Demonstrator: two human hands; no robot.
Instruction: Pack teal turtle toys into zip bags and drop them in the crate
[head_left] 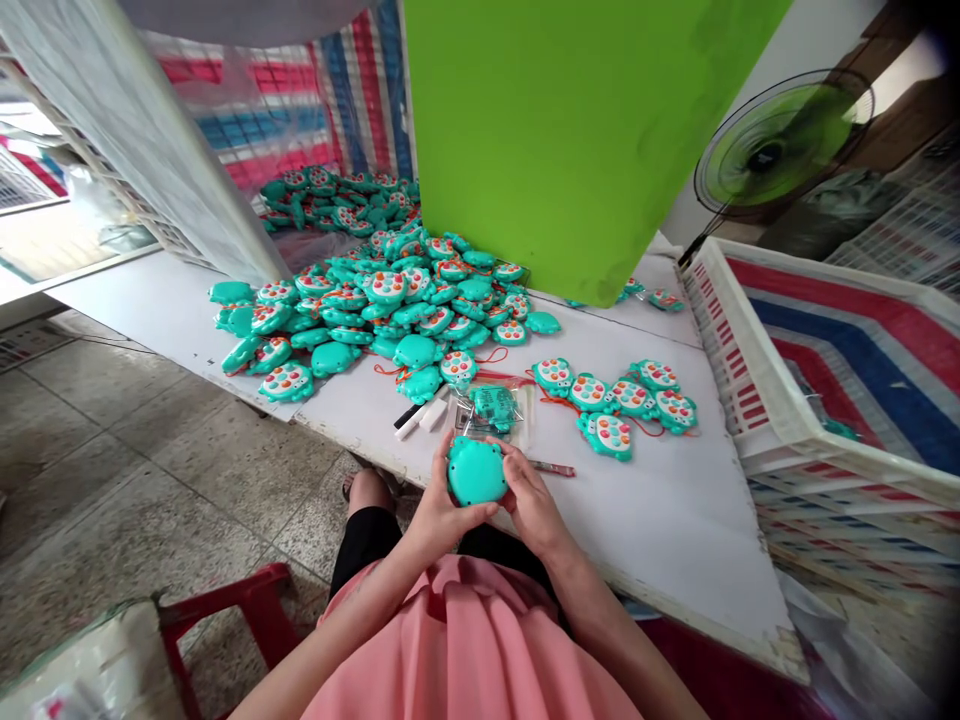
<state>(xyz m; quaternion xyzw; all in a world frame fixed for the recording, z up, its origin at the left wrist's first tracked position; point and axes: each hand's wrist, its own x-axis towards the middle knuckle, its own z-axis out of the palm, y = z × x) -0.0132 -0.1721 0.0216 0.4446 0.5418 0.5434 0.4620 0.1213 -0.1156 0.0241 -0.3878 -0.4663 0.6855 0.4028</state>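
Observation:
My left hand [437, 508] and my right hand [531, 498] together grip a teal turtle-shaped toy [476, 471], its plain back turned up, just over the near edge of the white table [660, 510]. Both hands have fingers curled round its sides. Right beyond it lies a clear bag [493, 408] with another teal toy inside. A small group of finished turtle toys [622, 402] with coloured buttons sits to the right. A big heap of the same toys [390, 300] covers the table's left and back.
A white plastic crate [757, 420] lined with striped sheet stands at the right. A green panel [570, 140] hangs over the table's back, a fan [780, 150] behind it. A red stool [232, 610] stands on the tiled floor at lower left. Small white blocks [421, 415] lie near the bag.

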